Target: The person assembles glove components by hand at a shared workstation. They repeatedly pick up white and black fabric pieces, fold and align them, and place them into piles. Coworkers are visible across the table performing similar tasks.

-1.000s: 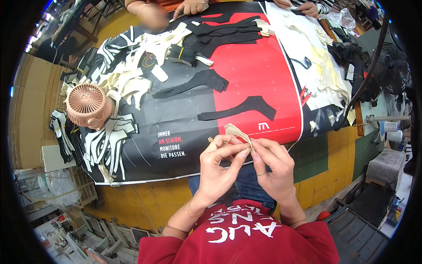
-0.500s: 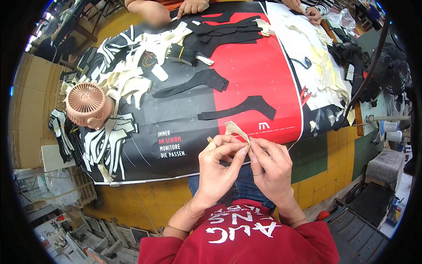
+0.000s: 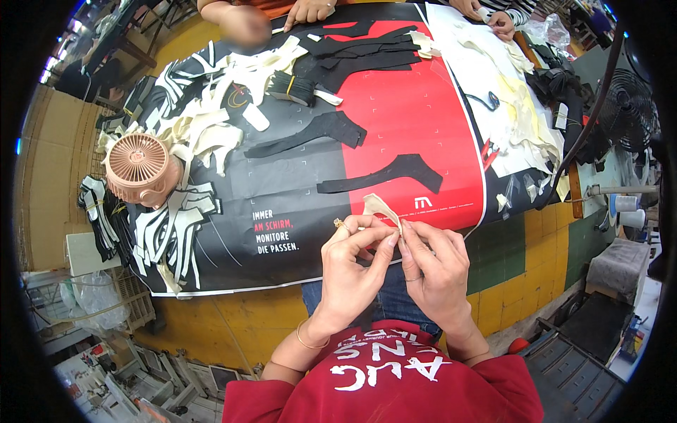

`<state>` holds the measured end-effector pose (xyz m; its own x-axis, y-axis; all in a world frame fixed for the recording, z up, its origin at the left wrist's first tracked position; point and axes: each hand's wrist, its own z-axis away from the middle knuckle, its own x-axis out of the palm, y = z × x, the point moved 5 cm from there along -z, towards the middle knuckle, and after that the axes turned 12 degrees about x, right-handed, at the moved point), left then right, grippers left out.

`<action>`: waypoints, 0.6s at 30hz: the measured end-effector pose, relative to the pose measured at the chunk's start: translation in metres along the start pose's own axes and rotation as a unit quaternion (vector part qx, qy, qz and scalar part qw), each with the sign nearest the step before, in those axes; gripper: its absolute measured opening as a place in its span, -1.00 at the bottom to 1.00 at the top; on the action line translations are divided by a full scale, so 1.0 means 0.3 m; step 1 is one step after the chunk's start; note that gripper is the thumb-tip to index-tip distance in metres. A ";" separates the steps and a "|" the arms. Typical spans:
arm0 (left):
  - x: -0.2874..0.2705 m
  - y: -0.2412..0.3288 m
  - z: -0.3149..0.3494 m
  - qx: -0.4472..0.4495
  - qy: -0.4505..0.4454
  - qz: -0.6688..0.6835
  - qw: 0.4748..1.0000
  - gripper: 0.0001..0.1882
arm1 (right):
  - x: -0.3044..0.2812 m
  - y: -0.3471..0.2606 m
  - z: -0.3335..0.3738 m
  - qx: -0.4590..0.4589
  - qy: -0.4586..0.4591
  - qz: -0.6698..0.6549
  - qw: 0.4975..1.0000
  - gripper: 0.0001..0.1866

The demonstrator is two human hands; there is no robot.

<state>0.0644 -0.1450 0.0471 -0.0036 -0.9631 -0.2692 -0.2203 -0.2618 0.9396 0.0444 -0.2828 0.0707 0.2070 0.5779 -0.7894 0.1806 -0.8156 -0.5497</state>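
Since a second ago, the right hand has edged slightly leftward; its fingertips and those of the left hand pinch a cream fabric strip, presumably to steady its near end. Held by the near edge of the red-and-black table sheet, it points forward, long axis slanting left. Beyond, two black cut pieces lie flat, apart, perhaps to stay unfolded; farthest, a co-worker's hand.

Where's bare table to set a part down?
Red area between black stack and lower loose black piece; dark area between that piece and white-edged strips. Crowded: left side, cream scraps around the fan; near edge's middle, where left hand and right hand hold a cream piece.
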 end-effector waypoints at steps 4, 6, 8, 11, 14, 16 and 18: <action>-0.001 0.000 -0.001 0.002 -0.010 -0.021 1.000 -0.86 | 0.001 0.003 0.001 0.002 -0.007 -0.008 1.000 -0.71; -0.001 0.001 -0.001 0.001 -0.016 -0.026 1.000 -0.86 | 0.000 0.006 -0.001 0.004 -0.011 -0.019 1.000 -0.71; -0.002 0.002 -0.001 -0.002 -0.013 -0.014 1.000 -0.86 | 0.000 0.008 -0.004 0.004 -0.015 -0.030 0.999 -0.71; -0.003 0.006 0.001 -0.003 -0.004 0.011 1.000 -0.87 | -0.003 0.007 -0.006 0.006 -0.009 -0.021 1.000 -0.71; -0.006 0.005 0.001 -0.007 -0.009 0.008 1.000 -0.87 | -0.001 0.002 -0.005 0.004 -0.011 -0.005 1.000 -0.72; -0.006 0.002 0.001 -0.015 -0.008 0.011 1.000 -0.87 | -0.001 -0.001 -0.005 0.002 -0.008 -0.003 1.000 -0.72; -0.005 0.002 0.000 -0.011 -0.008 0.009 1.000 -0.87 | 0.000 -0.002 -0.005 0.001 -0.006 -0.001 1.000 -0.72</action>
<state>0.0641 -0.1438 0.0480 -0.0236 -0.9663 -0.2564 -0.1989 -0.2468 0.9484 0.0457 -0.2823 0.0715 0.1958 0.5795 -0.7911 0.1789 -0.8143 -0.5522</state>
